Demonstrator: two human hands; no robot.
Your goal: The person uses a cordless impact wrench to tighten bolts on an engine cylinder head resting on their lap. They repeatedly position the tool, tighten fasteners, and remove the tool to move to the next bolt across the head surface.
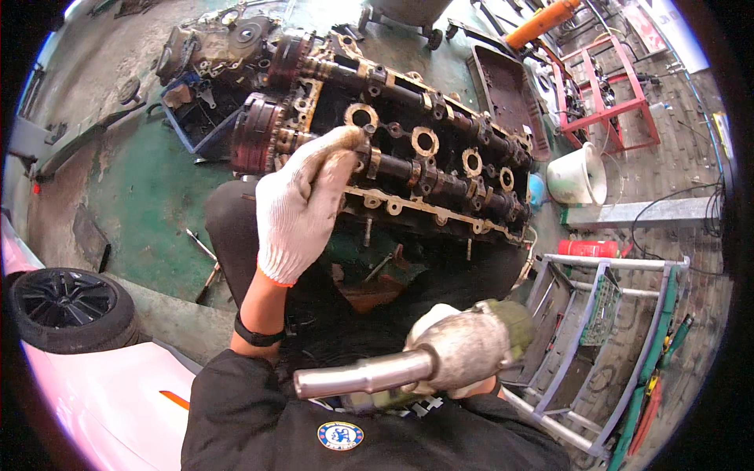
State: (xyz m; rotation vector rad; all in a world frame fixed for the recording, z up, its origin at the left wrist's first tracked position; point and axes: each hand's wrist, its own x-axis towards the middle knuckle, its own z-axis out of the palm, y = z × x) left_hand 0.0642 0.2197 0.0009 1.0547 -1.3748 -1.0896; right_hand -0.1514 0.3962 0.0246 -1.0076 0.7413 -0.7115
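In front of me lies a long, oily cylinder head (452, 216) with two dark camshafts (397, 169) running along it. Two reddish-brown cam gears (258, 133) sit at its left end. My left hand (298, 208), in a white knitted glove, reaches over the near camshaft. Its thumb and forefinger pinch a small dark bolt (367, 130) at a camshaft cap; the glove partly hides it. Close to my chest, my gloved right hand (432, 318) grips an impact wrench (471, 349) with a long silver socket pointing left. The tool's body covers most of those fingers.
Greasy engine parts (228, 47) and a blue crate (200, 118) lie at the far left. A wheel (75, 310) stands beside a pink car panel (118, 400). On the right are a white bucket (577, 174), a red frame (605, 98), a red cylinder (589, 249) and a metal tool rack (585, 314).
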